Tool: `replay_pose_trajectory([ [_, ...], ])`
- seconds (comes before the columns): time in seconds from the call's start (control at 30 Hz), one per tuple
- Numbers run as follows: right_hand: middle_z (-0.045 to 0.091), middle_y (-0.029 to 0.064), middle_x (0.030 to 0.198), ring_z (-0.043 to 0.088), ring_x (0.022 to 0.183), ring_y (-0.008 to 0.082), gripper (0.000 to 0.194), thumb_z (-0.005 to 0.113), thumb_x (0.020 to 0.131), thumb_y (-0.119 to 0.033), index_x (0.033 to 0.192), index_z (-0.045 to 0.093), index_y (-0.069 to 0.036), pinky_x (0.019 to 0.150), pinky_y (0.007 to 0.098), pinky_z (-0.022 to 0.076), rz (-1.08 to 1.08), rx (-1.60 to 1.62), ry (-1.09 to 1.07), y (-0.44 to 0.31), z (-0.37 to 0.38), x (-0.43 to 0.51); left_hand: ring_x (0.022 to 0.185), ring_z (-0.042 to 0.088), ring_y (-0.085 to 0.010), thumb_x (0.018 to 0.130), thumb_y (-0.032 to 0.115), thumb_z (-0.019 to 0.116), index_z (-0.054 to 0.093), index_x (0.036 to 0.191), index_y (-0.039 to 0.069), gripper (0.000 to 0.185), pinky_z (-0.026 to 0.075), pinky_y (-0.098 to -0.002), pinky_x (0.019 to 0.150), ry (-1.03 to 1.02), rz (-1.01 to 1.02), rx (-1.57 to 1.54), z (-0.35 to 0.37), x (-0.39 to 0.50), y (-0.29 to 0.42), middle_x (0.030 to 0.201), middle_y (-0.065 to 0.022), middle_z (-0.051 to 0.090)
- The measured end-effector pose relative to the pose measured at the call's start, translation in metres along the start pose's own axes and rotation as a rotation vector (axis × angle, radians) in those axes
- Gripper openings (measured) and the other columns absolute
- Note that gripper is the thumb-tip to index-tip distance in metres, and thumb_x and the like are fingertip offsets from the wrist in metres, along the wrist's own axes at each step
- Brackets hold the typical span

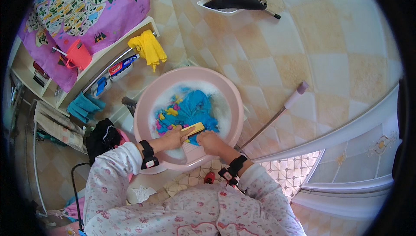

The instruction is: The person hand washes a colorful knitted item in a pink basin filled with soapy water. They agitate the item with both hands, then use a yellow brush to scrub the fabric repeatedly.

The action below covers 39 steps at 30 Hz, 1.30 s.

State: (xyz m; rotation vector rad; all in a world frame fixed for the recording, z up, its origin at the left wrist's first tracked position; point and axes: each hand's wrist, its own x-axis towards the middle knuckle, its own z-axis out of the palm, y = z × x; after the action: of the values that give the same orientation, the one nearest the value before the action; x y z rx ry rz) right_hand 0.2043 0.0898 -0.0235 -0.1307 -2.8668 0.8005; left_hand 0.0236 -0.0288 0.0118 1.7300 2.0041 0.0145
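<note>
A pink plastic basin [239,112] in front of me holds foamy water [224,103]. In it lies a wet blue garment [198,106] with yellow and magenta patches. My left hand [172,138] grips a yellow-backed scrubbing brush [195,128], whose dark underside faces the cloth. Just right of the brush, my right hand [210,142] is closed on the near edge of the garment. Both hands are over the ribbed washboard part [193,154] at the basin's near side. The cloth inside my right fist is hidden.
A shelf [110,51] on the left carries a coral cup [79,54] and a purple printed cloth [130,8]. A yellow cloth [149,47] hangs from its rail. Dark clothing [102,140] is heaped left of the basin. A long-handled tool [269,120] leans on the right wall.
</note>
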Motion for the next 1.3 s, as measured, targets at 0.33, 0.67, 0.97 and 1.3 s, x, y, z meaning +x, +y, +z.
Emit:
replay_pose_trajectory([
  [0.33, 0.057, 0.0119, 0.084, 0.054, 0.087, 0.0307, 0.013, 0.057, 0.067, -0.004, 0.078, 0.054, -0.007, 0.072, 0.0423, 0.0386, 0.054, 0.011, 0.002, 0.003, 0.004, -0.001, 0.083, 0.055, -0.0395, 0.094, 0.030, 0.042, 0.034, 0.138, 0.030, 0.045, 0.045, -0.0448, 0.071, 0.048, -0.090, -0.035, -0.016, 0.051, -0.021, 0.098, -0.0217, 0.048],
  [0.67, 0.057, 0.0122, 0.083, 0.054, 0.087, 0.0308, 0.012, 0.058, 0.068, -0.006, 0.079, 0.056, -0.008, 0.074, 0.0424, 0.0395, 0.056, -0.110, 0.002, 0.002, 0.003, 0.001, 0.076, 0.054, -0.0349, 0.093, 0.032, 0.044, 0.034, 0.138, 0.031, 0.046, 0.044, -0.0434, 0.066, 0.200, -0.082, 0.211, -0.001, 0.075, -0.030, 0.091, -0.0203, 0.047],
  [0.97, 0.056, 0.0124, 0.080, 0.054, 0.080, 0.0316, 0.009, 0.055, 0.071, -0.005, 0.080, 0.054, -0.007, 0.070, 0.0418, 0.0377, 0.043, 0.076, -0.014, 0.001, -0.006, -0.012, 0.079, 0.057, -0.0363, 0.091, 0.029, 0.048, 0.038, 0.135, 0.034, 0.046, 0.047, -0.0422, 0.067, 0.029, -0.080, 0.094, -0.003, -0.015, -0.019, 0.103, -0.0218, 0.047],
  [1.3, 0.056, 0.0113, 0.082, 0.054, 0.083, 0.0320, 0.008, 0.059, 0.074, -0.009, 0.080, 0.055, -0.007, 0.070, 0.0421, 0.0421, 0.083, -0.076, -0.107, 0.018, -0.037, -0.021, 0.078, 0.057, -0.0387, 0.093, 0.029, 0.044, 0.033, 0.138, 0.030, 0.046, 0.046, -0.0459, 0.066, 0.083, -0.203, 0.002, -0.013, 0.030, -0.033, 0.100, -0.0238, 0.050],
])
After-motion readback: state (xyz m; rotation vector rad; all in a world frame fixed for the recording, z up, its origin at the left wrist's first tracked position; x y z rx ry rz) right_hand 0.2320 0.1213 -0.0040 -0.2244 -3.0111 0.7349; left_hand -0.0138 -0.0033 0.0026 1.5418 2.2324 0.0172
